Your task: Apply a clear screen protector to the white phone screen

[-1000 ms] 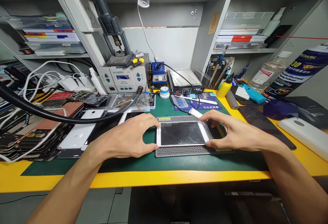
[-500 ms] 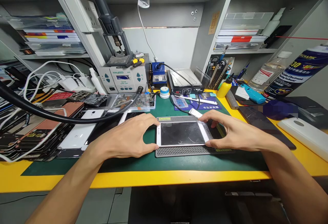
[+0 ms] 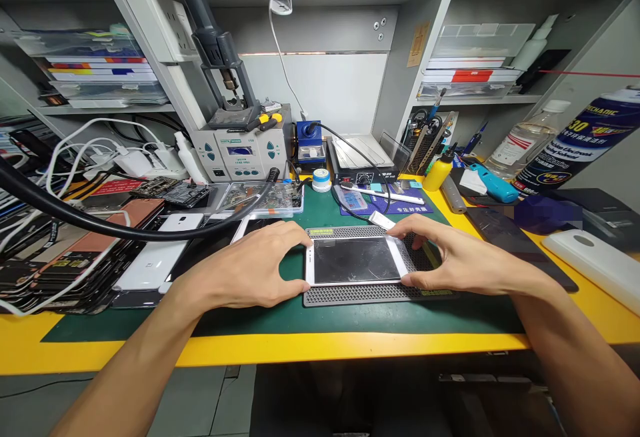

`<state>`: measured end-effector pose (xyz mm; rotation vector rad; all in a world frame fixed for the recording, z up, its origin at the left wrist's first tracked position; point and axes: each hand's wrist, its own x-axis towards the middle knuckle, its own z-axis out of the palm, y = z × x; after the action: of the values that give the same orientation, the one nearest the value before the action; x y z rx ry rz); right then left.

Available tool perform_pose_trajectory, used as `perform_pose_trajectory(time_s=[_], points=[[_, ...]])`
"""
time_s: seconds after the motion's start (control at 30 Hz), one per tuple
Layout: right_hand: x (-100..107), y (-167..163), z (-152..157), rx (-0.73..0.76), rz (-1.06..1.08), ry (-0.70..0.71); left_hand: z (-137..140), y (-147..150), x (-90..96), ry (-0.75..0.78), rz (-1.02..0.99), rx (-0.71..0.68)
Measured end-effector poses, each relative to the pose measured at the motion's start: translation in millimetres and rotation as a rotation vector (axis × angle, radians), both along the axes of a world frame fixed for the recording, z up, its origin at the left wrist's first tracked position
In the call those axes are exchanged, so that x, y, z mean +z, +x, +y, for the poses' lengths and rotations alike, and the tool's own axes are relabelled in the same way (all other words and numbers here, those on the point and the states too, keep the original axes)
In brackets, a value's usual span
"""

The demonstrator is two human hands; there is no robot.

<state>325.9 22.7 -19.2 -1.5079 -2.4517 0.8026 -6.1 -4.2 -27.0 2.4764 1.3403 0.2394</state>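
The white-edged phone lies face up, longways, on a grey pad full of little holes, and that pad sits on the green mat on the yellow bench. Thin lines run over the phone's dark glass. The left hand pinches one end between a finger and the thumb. The right hand pinches the other end the same way, and some of its fingers are hidden from me.

Just behind the right hand's fingertip is a small white plug on a black wire, so there isn't much room there. A fat black hose loops in from the left and hangs across the silver phone and the big messy pile of phone parts. The left hand hides part of another phone behind it.

At the back I see a grey machine, a box of tiny bits and a little round tub. Over on the right are a yellow bottle, a clear bottle and a big blue can.
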Motion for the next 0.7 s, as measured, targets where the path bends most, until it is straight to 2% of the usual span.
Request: perform_pose_trajectory(time_s=[0.7], points=[[0.4,0.1,0.5,0.002,0.005,-0.011,1.2,-0.4,-0.3,0.007,-0.002,-0.004]])
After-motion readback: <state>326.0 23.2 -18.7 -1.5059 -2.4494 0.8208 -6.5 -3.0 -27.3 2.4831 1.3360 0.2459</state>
